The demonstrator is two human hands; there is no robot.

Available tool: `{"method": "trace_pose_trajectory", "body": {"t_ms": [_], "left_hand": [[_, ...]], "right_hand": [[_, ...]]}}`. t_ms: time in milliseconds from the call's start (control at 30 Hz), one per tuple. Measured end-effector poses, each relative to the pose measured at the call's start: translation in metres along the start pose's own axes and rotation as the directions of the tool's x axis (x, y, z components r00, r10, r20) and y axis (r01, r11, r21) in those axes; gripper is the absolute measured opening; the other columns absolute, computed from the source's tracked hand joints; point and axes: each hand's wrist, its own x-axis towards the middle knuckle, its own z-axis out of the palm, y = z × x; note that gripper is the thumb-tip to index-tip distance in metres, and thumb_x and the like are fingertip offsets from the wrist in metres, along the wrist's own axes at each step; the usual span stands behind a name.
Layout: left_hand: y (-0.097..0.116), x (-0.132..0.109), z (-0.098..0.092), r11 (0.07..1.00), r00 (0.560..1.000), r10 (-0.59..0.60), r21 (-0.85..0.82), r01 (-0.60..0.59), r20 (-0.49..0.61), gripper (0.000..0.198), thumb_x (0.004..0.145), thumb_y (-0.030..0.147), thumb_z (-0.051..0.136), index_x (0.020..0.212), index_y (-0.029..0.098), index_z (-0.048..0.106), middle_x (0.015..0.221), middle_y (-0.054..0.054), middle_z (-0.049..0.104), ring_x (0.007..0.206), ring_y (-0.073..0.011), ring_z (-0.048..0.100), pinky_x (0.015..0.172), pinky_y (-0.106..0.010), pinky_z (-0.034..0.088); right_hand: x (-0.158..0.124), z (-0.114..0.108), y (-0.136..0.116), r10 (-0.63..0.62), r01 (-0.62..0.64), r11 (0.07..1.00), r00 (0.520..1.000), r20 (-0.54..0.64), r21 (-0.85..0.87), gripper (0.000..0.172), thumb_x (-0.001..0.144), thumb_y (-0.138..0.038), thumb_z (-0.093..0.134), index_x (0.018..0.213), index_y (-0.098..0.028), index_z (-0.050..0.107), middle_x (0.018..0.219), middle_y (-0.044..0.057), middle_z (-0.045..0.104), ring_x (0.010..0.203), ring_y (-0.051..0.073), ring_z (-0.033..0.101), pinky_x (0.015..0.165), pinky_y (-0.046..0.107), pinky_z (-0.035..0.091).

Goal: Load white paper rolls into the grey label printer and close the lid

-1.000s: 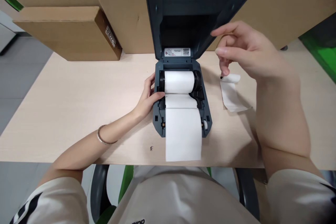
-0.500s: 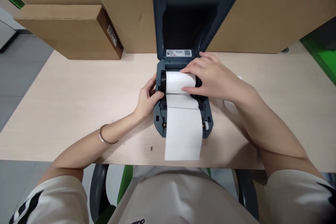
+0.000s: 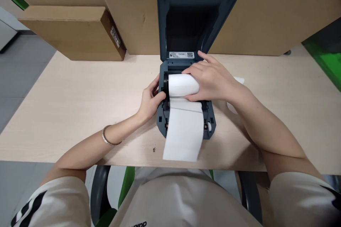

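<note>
A dark grey label printer (image 3: 186, 120) stands on the pale wooden desk (image 3: 80, 99) with its lid (image 3: 197, 3) raised. A white paper roll (image 3: 181, 85) lies in its bay, tilted, with a loose strip of paper (image 3: 183, 134) hanging out over the front and skewed to the left. My right hand (image 3: 213, 79) is wrapped over the roll's right end. My left hand (image 3: 150, 101) grips the printer's left side wall, thumb inside by the roll holder.
Cardboard boxes (image 3: 74, 32) stand along the back of the desk, left and right of the printer. A small white scrap of paper (image 3: 236, 94) lies on the desk just right of the printer, partly hidden by my right forearm. Chair arms show below the desk edge.
My right hand came down from the air at the right onto the paper roll and closed on it. The roll has since tilted and its strip swung leftward. The left hand stayed put.
</note>
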Motion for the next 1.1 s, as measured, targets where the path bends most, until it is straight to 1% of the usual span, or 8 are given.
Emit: {"method": "trace_pose_trajectory", "body": {"t_ms": [233,333,433,500,600,700,933,1100], "left_hand": [[-0.003,0.001,-0.002,1.0,1.0,-0.005,-0.017,0.005,0.03,0.079,0.077,0.022,0.066,0.156,0.018,0.068,0.148,-0.009,0.08,0.127,-0.0323,0.076,0.101,-0.04,0.065],[-0.001,0.0,0.0,1.0,1.0,-0.003,-0.022,0.003,0.029,0.079,0.076,0.022,0.066,0.155,0.018,0.069,0.15,-0.009,0.079,0.13,-0.0325,0.075,0.102,-0.04,0.065],[0.003,-0.001,0.002,0.999,1.0,0.019,-0.033,-0.019,0.005,0.077,0.075,0.025,0.067,0.151,0.017,0.072,0.147,-0.008,0.081,0.136,-0.0339,0.072,0.106,-0.041,0.065],[0.004,-0.001,0.002,0.999,1.0,0.025,-0.036,-0.025,0.006,0.074,0.075,0.026,0.067,0.148,0.018,0.075,0.145,-0.008,0.082,0.136,-0.0342,0.072,0.106,-0.042,0.065],[0.004,-0.001,0.001,1.0,1.0,0.007,-0.028,-0.007,0.012,0.071,0.075,0.026,0.068,0.146,0.019,0.076,0.147,-0.007,0.081,0.134,-0.0338,0.072,0.104,-0.042,0.065],[0.004,0.0,0.0,1.0,1.0,-0.001,-0.025,0.001,0.001,0.071,0.075,0.027,0.069,0.145,0.02,0.076,0.146,-0.007,0.081,0.134,-0.0333,0.072,0.103,-0.041,0.065],[0.002,-0.001,0.001,1.0,1.0,-0.006,-0.026,0.005,-0.011,0.072,0.074,0.027,0.068,0.146,0.02,0.075,0.148,-0.007,0.08,0.141,-0.0358,0.069,0.106,-0.043,0.065],[0.002,-0.001,-0.001,1.0,1.0,-0.011,-0.009,0.011,0.015,0.069,0.076,0.027,0.069,0.144,0.022,0.075,0.153,-0.005,0.078,0.137,-0.0343,0.071,0.106,-0.043,0.065]], "right_hand": [[-0.013,-0.045,-0.001,-0.019,0.05,0.991,0.972,-0.235,0.127,0.06,0.079,-0.042,0.083,0.135,-0.026,0.067,0.135,0.009,0.078,0.13,0.038,0.073,0.142,0.067,0.031],[-0.038,-0.076,0.01,0.048,0.031,0.974,0.94,-0.338,0.224,0.063,0.085,-0.055,0.087,0.14,-0.03,0.068,0.144,0.01,0.074,0.135,0.037,0.071,0.132,0.062,0.047],[-0.063,-0.097,0.034,0.192,-0.088,0.945,0.929,-0.317,0.316,0.079,0.078,-0.075,0.092,0.142,-0.033,0.071,0.147,0.011,0.073,0.134,0.036,0.071,0.111,0.055,0.058],[-0.071,-0.103,0.052,0.313,-0.233,0.921,0.919,-0.24,0.311,0.083,0.076,-0.077,0.092,0.144,-0.035,0.071,0.149,0.012,0.072,0.135,0.037,0.07,0.109,0.054,0.056],[-0.067,-0.1,0.074,0.495,-0.467,0.856,0.864,-0.094,0.22,0.081,0.074,-0.06,0.1,0.144,-0.033,0.07,0.15,0.012,0.071,0.137,0.038,0.068,0.112,0.054,0.053],[-0.05,-0.083,0.088,0.579,-0.583,0.803,0.812,0.071,0.12,0.079,0.073,-0.041,0.103,0.143,-0.028,0.07,0.15,0.014,0.069,0.132,0.036,0.066,0.106,0.049,0.054],[-0.024,-0.032,0.091,0.497,-0.543,0.836,0.81,0.312,0.077,0.054,0.088,-0.035,0.086,0.135,-0.013,0.07,0.131,0.02,0.076,0.104,0.026,0.071,0.084,0.037,0.053],[-0.032,-0.027,0.102,0.443,-0.501,0.861,0.825,0.35,0.092,0.066,0.087,-0.035,0.089,0.144,-0.01,0.067,0.142,0.028,0.074,0.112,0.03,0.074,0.088,0.038,0.056]]}}
